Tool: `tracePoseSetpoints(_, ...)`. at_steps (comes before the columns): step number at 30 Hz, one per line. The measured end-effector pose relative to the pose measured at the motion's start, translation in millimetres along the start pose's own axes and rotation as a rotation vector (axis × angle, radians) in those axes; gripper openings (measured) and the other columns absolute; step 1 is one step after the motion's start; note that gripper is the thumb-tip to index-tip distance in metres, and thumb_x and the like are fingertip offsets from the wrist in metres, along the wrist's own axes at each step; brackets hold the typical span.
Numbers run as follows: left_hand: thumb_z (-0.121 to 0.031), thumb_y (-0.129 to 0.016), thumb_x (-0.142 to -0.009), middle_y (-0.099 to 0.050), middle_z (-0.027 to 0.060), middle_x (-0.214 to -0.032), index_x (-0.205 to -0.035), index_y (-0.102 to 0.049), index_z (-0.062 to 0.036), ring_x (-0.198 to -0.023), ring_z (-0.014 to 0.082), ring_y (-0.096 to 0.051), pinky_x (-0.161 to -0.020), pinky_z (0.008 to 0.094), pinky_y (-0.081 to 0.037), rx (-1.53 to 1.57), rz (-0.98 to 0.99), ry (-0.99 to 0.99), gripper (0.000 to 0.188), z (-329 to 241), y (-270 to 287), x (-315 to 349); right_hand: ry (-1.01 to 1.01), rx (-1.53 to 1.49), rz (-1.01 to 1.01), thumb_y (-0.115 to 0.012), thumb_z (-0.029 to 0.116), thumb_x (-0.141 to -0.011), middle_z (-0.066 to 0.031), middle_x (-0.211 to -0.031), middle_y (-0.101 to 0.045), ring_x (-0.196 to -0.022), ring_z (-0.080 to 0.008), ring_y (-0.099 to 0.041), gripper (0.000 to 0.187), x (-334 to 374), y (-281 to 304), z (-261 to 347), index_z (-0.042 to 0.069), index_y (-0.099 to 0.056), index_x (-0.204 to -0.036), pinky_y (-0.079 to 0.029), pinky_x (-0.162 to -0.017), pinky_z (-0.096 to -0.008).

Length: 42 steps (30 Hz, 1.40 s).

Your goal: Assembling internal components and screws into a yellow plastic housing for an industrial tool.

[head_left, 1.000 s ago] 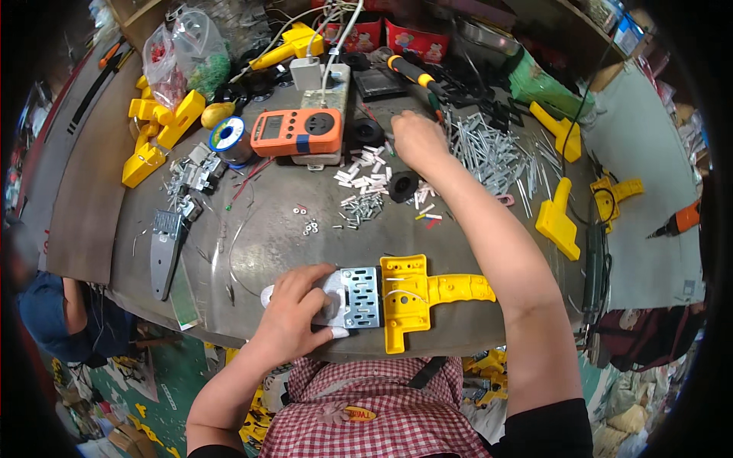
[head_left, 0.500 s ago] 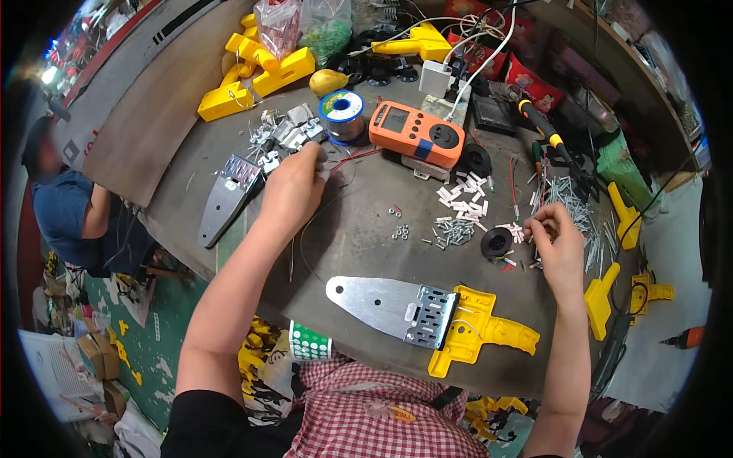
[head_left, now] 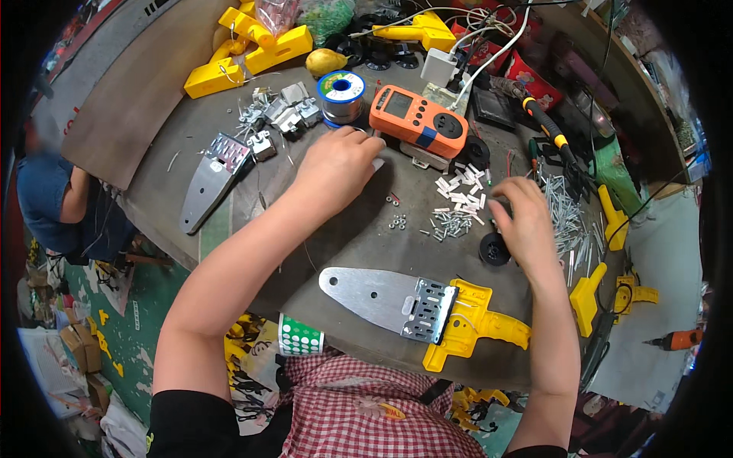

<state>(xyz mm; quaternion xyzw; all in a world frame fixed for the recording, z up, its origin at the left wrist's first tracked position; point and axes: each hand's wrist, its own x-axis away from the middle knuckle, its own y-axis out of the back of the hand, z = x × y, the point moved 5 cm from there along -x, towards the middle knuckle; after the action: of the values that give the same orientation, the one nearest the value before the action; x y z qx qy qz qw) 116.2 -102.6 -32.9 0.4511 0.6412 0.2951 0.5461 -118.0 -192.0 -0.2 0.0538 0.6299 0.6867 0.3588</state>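
My left hand [head_left: 340, 164] is closed, with a small greyish piece [head_left: 377, 163] at its fingertips that I cannot make out. It hovers in front of the solder spool [head_left: 341, 98] and the orange meter [head_left: 418, 122]. My right hand [head_left: 525, 221] has thumb and fingers apart, beside the white sleeve-like pieces [head_left: 462, 195] and above a black ring [head_left: 495, 249]. Nearest to me lies a flat pointed metal plate [head_left: 372, 296] with a slotted bracket [head_left: 427, 309], joined to an opened yellow handle shell [head_left: 473, 324]. A similar plate [head_left: 206, 191] lies at the left.
Metal brackets [head_left: 286, 113] are heaped left of the spool. Loose screws [head_left: 450, 225], nuts [head_left: 397, 222] and long screws [head_left: 563, 210] lie about. A black-and-yellow handled tool [head_left: 546, 122] stands at the right. Yellow housings [head_left: 282, 49] crowd the back left. Another person [head_left: 53, 191] sits at the left.
My left hand has moved right, away from the bracket heap, toward the meter's front. My right hand has shifted left and its pinched fingers have spread. The view has shifted slightly.
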Motion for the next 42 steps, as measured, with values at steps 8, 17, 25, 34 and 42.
tracePoseSetpoints(8, -0.004, -0.06, -0.072, -0.059, 0.0128, -0.086, -0.094, -0.06, -0.0051, -0.09, 0.0308, -0.056, -0.079, 0.041, -0.046, -0.079, 0.098, 0.106, 0.022, 15.6, -14.5, 12.9, -0.151, -0.092, 0.12, -0.066, 0.007, -0.074, -0.0125, -0.082, -0.06, -0.083, -0.0321, -0.056, 0.012, -2.1, -10.4, -20.7, 0.001, -0.061, -0.082, -0.044, -0.076, -0.0392)
tracePoseSetpoints(17, 0.006, -0.058, -0.069, -0.057, 0.0138, -0.09, -0.093, -0.058, -0.0036, -0.09, 0.0334, -0.054, -0.079, 0.04, -0.045, 0.296, 0.069, 0.052, 0.026, 10.4, 6.4, 38.2, 0.214, -0.284, 0.051, -0.06, 0.005, -0.074, -0.0116, -0.085, -0.059, -0.086, -0.0299, -0.058, 0.013, -41.5, -48.8, 66.5, 0.002, -0.062, -0.086, -0.047, -0.078, -0.0376)
tracePoseSetpoints(25, 0.007, -0.057, -0.068, -0.057, 0.0119, -0.096, -0.097, -0.06, -0.0047, -0.097, 0.0323, -0.053, -0.084, 0.0402, -0.045, 0.129, -0.104, 0.121, 0.032, 21.1, 25.9, 27.8, 0.371, 0.055, 0.233, -0.054, 0.008, -0.075, -0.0078, -0.084, -0.057, -0.09, -0.0247, -0.057, 0.008, -49.0, -71.3, 85.3, 0.005, -0.059, -0.08, -0.048, -0.076, -0.0361)
tracePoseSetpoints(34, -0.007, -0.071, -0.067, -0.045, 0.0179, -0.127, -0.124, -0.047, -0.0071, -0.118, 0.037, -0.043, -0.1, 0.0418, -0.038, 0.004, -0.207, 0.071, 0.062, 80.8, 26.1, -31.3, 0.294, -0.214, 0.247, -0.062, 0.006, -0.074, -0.0138, -0.083, -0.062, -0.083, -0.0309, -0.06, 0.016, -97.9, -24.3, 82.2, 0.003, -0.065, -0.09, -0.049, -0.074, -0.0382)
tracePoseSetpoints(42, -0.011, -0.076, -0.063, -0.05, 0.015, -0.119, -0.125, -0.048, -0.0104, -0.115, 0.034, -0.045, -0.098, 0.0398, -0.038, 0.347, -0.207, 0.193, 0.068, 100.6, 3.2, -41.9, 0.548, 0.038, 0.474, -0.061, 0.002, -0.072, -0.0132, -0.099, -0.059, -0.091, -0.0331, -0.061, 0.026, -235.5, -116.6, 45.2, 0.007, -0.063, -0.098, -0.049, -0.079, -0.0406)
